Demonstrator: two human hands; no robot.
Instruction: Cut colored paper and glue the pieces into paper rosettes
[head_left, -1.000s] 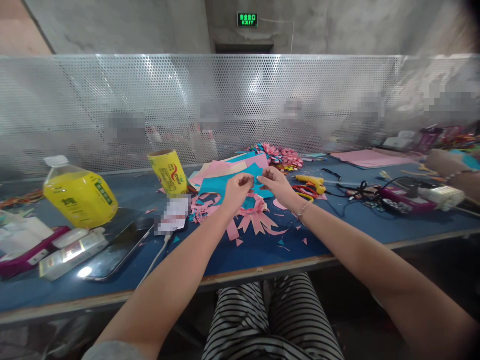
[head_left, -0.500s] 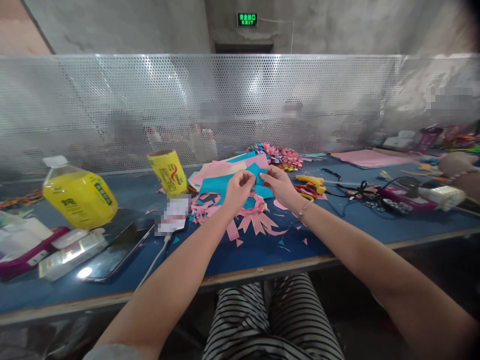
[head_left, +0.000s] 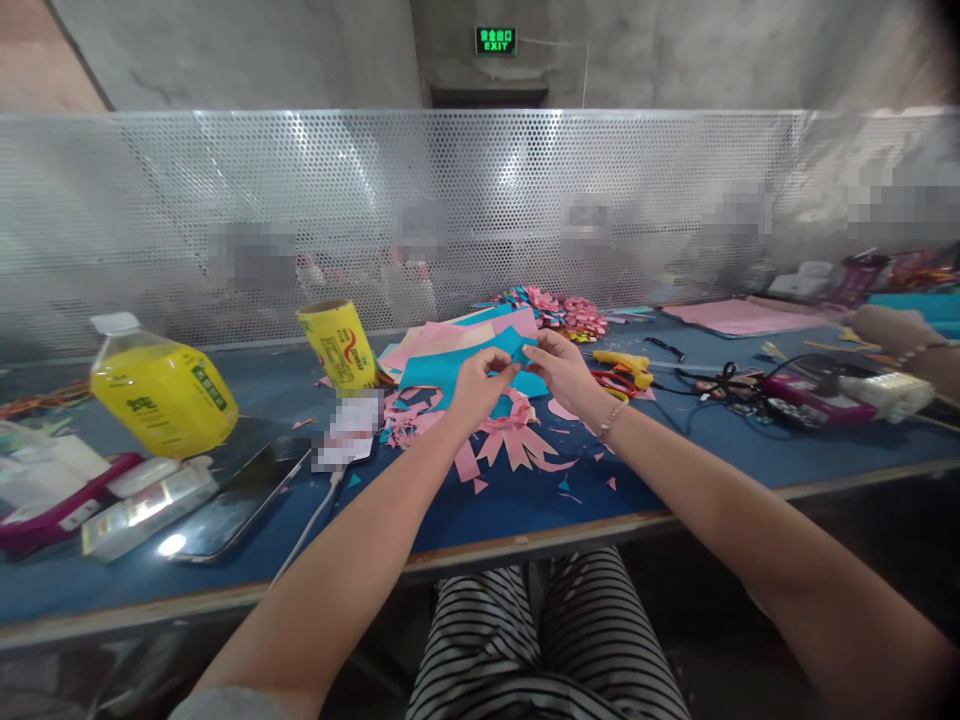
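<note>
My left hand point(head_left: 480, 385) and my right hand point(head_left: 559, 368) meet above the blue table point(head_left: 525, 500), both pinching a small piece of teal paper point(head_left: 520, 352) between fingertips. Under them lie teal paper sheets point(head_left: 435, 375) and pink paper sheets point(head_left: 431, 340). Pink cut-out shapes and scraps point(head_left: 510, 440) are scattered just in front of my hands. Scissors with red handles point(head_left: 611, 382) and a yellow glue gun point(head_left: 622, 362) rest right of my right hand.
A yellow drink bottle point(head_left: 161, 390) lies at the left beside a phone point(head_left: 240, 500) with a cable. A yellow roll point(head_left: 337, 345) stands behind. Finished paper flowers point(head_left: 562, 310) sit by the perforated metal screen point(head_left: 450, 200). Another person's arm point(head_left: 907, 335) rests at far right.
My hands stayed together on the teal piece, fingers shifting slightly as they work it. The other person's arm at the right moved a little.
</note>
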